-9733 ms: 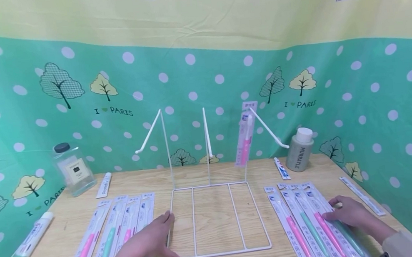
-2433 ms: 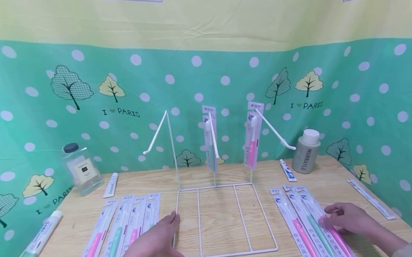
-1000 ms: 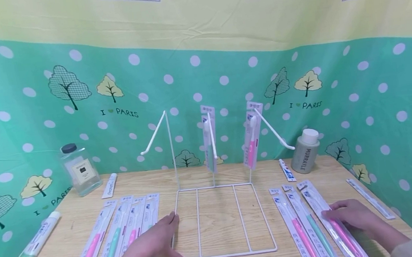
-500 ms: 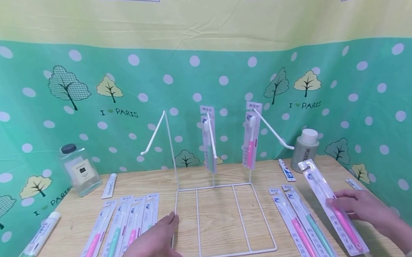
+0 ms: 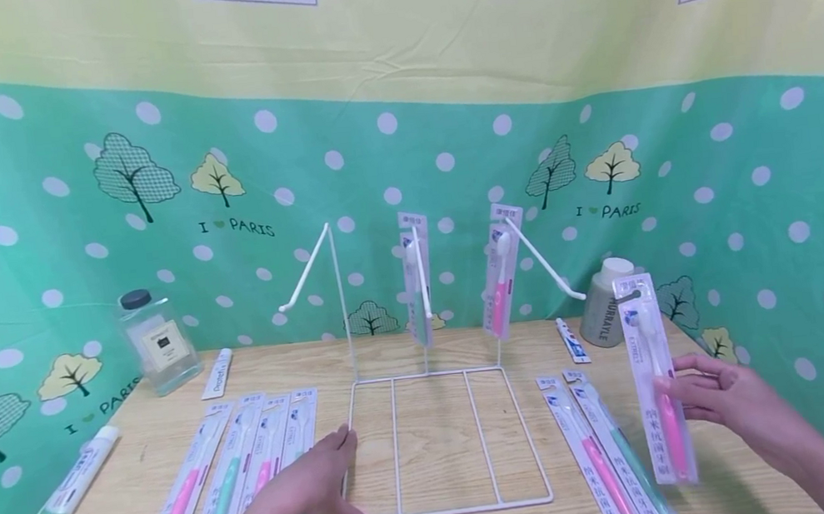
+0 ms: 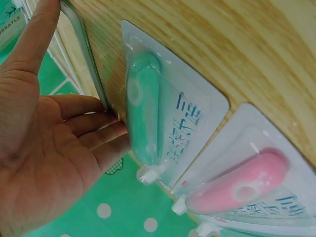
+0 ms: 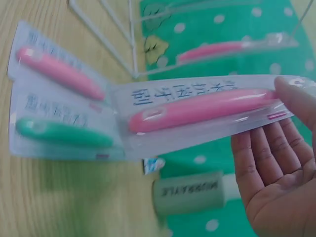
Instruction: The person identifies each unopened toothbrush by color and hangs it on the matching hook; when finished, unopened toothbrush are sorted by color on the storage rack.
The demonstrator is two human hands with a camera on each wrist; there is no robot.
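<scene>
My right hand (image 5: 747, 402) pinches a packaged pink toothbrush (image 5: 659, 382), thumb in front and fingers behind. The pack stands nearly upright above the table, its hang hole at the top. In the right wrist view the same pink toothbrush (image 7: 202, 108) spans the middle. My left hand (image 5: 311, 485) rests at the left side of a white wire rack (image 5: 446, 511), its thumb at the front corner. Fairly straight fingers (image 6: 94, 126) touch the rack in the left wrist view. A green toothbrush (image 5: 418, 290) hangs on the middle hook and a pink toothbrush (image 5: 502, 277) on the right hook.
Two packaged toothbrushes (image 5: 602, 455) lie right of the rack, several more (image 5: 182, 507) left of it. Around them are a clear bottle (image 5: 157, 338), a grey bottle (image 5: 602, 312), a large toothpaste tube (image 5: 57, 504) and small tubes (image 5: 216, 374). The left hook (image 5: 303, 268) holds nothing.
My right hand has lifted the pink toothbrush pack off the table and tilted it upright. Earlier, a green pack went onto the middle hook. The left hand stays at the rack.
</scene>
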